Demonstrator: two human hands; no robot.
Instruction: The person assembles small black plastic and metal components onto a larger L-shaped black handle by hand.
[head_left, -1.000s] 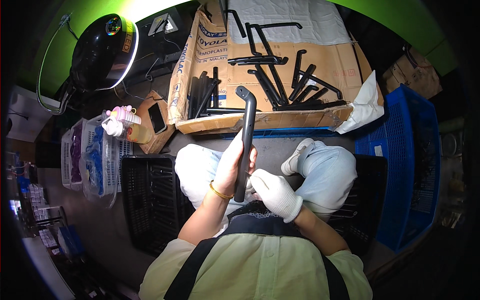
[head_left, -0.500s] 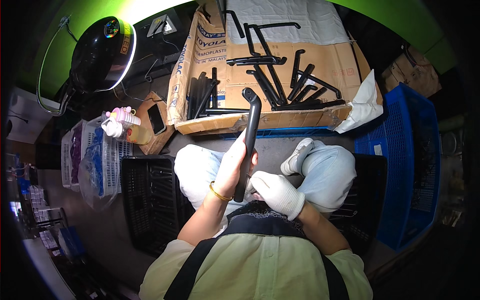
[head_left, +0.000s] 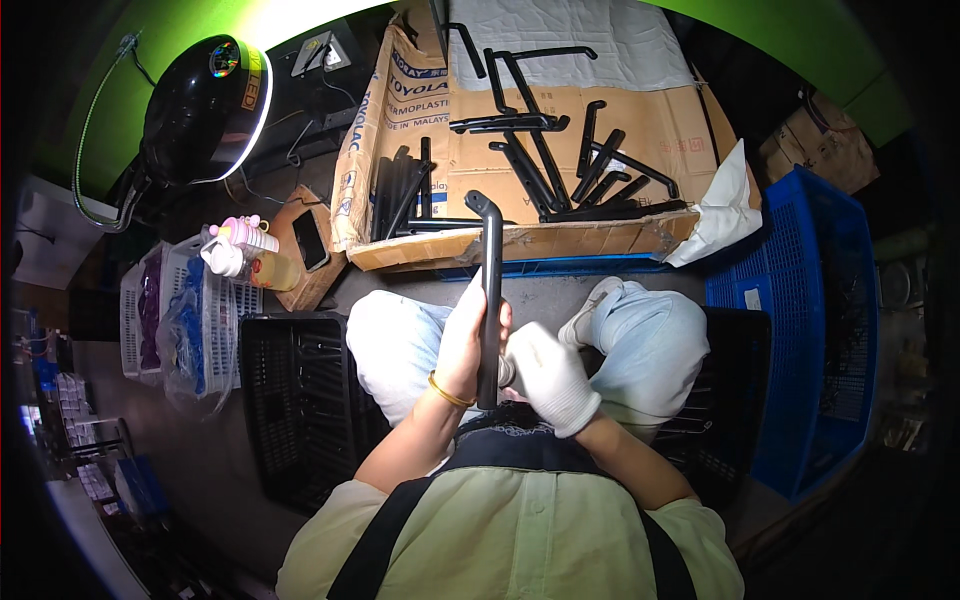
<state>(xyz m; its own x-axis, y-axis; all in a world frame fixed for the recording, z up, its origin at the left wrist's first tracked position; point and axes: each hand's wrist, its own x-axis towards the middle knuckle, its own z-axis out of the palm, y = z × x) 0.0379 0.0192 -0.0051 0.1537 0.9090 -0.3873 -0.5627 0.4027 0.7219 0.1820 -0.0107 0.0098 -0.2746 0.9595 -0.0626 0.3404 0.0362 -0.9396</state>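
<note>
- Moved since half a second ago: black bar has swung nearer to straight up-and-down in view, bent end lower and further left; gloved right hand has rolled, and the thin dark tip at its fingertips is out of sight.
- Carton (landmark): many loose bars lie in it, crossed at angles, some bunched along its left wall.
- Blue crate: right of carton.
- Black crate: left, on the person's side of carton; dark long shapes inside.
- Bar in work: just short of carton's near wall, over the lap; bare left hand clamped round it.
- Right hand: beside bar's lower part, fingers curled; whether it grips anything, cannot tell.
- Progress (judged): one bar mid-handling, not yet put down. Loose bars may be waiting or finished; no visible mark separates them.
- Unclear: right fingertips and bar's far side hidden; black crate's contents too dim to count; blue crate's inside mostly dark.
</note>
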